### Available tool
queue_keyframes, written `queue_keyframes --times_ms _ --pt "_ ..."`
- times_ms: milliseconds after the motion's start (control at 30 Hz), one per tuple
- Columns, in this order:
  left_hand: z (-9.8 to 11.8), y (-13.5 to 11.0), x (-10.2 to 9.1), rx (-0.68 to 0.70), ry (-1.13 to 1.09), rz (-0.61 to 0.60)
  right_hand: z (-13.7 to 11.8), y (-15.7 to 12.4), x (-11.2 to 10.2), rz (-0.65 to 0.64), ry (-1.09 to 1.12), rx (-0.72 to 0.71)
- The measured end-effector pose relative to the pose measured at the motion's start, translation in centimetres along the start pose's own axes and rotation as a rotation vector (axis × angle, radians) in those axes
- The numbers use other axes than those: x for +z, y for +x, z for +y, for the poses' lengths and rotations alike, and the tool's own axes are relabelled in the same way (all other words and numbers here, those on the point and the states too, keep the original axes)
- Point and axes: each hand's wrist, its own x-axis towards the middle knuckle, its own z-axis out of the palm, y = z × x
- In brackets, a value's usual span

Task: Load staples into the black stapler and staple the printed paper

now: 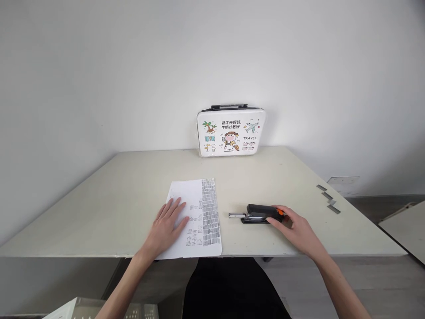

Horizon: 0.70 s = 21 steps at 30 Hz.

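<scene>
My left hand (166, 228) lies flat on a printed sheet of paper (194, 190), its fingers spread. Dense grey print runs down the sheet's right side, and its bottom edge reaches the table's front edge. To the right of the paper, a black stapler (262, 210) rests on the table with its metal staple tray (236, 215) sticking out to the left. My right hand (295, 226) grips the stapler's right end, thumb in front and fingers behind, by an orange part (280, 212). Whether staples lie in the tray, I cannot tell.
Several strips of staples (327, 195) lie near the right edge of the pale table (133, 190). A white case (217, 133) with cartoon prints and a black handle stands against the wall at the back. Below the table's front left is a white perforated basket (86, 305).
</scene>
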Motion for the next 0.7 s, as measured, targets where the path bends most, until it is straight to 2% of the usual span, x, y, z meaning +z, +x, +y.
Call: queue_keyframes --times_ms 333,700 --pt "-0.17 -0.09 0.14 0.021 -0.008 0.026 -0.03 -0.02 0.02 0.026 -0.020 0.001" --pt "0.08 0.07 -0.20 -0.004 0.012 -0.006 -0.19 -0.09 -0.04 0.026 0.003 0.001"
